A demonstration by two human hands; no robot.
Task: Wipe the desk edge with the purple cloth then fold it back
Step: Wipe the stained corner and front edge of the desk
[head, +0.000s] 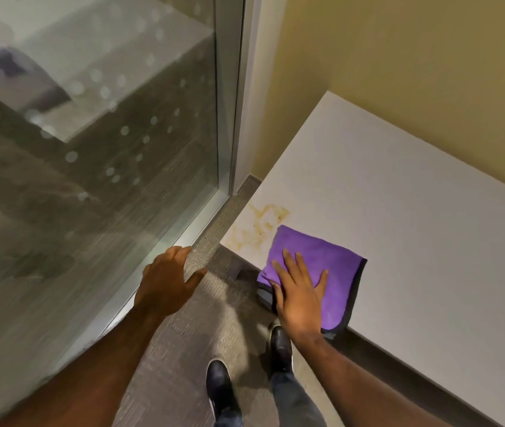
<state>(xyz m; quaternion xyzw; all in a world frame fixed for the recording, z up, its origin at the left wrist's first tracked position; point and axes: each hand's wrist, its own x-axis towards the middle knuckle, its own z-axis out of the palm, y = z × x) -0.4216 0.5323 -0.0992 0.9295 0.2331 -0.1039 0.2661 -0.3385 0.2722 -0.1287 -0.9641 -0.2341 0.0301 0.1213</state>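
Observation:
A folded purple cloth (pixel 334 269) with a dark border lies on the white desk (pixel 414 241), draped slightly over its near edge. My right hand (pixel 299 291) presses flat on the cloth, fingers spread, thumb at the cloth's left side by the desk edge. Yellowish stains (pixel 260 223) mark the desk corner just left of and beyond the cloth. My left hand (pixel 168 278) hangs in the air left of the desk, fingers apart, holding nothing.
A glass partition (pixel 97 149) with frosted dots and a metal frame (pixel 229 118) stands to the left. A yellow wall (pixel 399 57) backs the desk. My two dark shoes (pixel 220 386) stand on grey carpet below the desk edge.

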